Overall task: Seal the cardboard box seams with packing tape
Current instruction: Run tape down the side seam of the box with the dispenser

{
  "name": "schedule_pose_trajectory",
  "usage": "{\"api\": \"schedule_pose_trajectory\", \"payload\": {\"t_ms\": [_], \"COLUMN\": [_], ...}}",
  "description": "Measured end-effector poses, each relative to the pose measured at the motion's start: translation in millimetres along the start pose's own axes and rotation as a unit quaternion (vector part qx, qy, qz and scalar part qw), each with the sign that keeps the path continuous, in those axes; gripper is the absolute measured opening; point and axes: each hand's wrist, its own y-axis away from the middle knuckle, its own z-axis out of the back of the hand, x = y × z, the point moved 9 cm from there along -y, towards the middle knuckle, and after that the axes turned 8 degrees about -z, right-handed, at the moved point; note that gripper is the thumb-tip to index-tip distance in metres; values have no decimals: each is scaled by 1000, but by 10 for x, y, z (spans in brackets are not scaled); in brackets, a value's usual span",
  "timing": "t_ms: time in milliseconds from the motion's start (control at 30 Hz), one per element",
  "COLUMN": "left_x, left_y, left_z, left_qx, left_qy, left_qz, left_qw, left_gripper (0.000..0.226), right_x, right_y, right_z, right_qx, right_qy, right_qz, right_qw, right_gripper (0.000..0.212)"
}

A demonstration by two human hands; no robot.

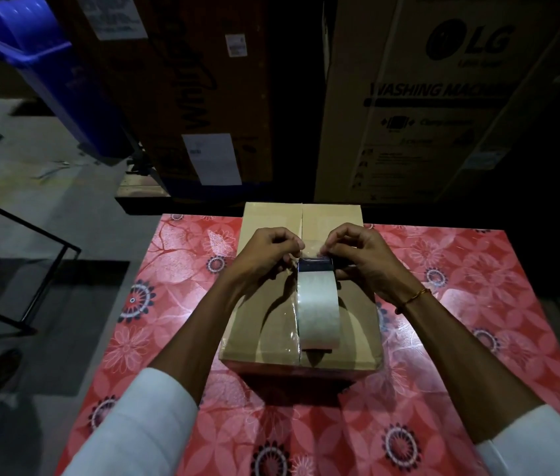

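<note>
Box (306, 297) sits mid-frame on the red floral surface (460, 304), its centre seam partly taped. Tape roll (318, 314) stands on the seam. Left hand (264, 255) and right hand (361, 259) pinch the tape's free end together above it; next, probably draw it onward and press down.

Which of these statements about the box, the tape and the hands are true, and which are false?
1. The tape roll stands on the box. True.
2. The box sits on a plain white cloth. False: the cloth is red with flowers.
3. Both hands are at the tape's far end. True: the left hand and right hand pinch there.
4. The right wrist is bare. False: it wears a thin band.
5. A green bin stands at the upper left. False: the bin is blue.
</note>
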Motion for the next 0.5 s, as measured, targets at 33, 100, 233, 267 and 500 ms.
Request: {"api": "schedule_pose_trajectory", "payload": {"t_ms": [33, 100, 233, 267, 500], "left_x": [11, 22, -1, -8, -29], "left_y": [-1, 1, 26, 31, 44], "left_z": [0, 0, 0, 1, -21], "left_qx": [-1, -2, -2, 0, 2], "left_qy": [5, 13, 18, 16, 21], "left_qz": [3, 9, 12, 12, 22], "left_qw": [1000, 1000, 1000, 1000, 1000], "left_gripper": [9, 9, 9, 10, 10], "right_x": [3, 7, 17, 20, 42], "right_y": [4, 1, -1, 2, 30], "right_z": [-1, 3, -11, -14, -1], "right_qx": [2, 3, 2, 0, -20], "right_qy": [-1, 0, 7, 11, 54], "right_qz": [2, 5, 17, 21, 39], "right_qw": [1000, 1000, 1000, 1000, 998], "right_gripper": [8, 8, 7, 7, 9]}}
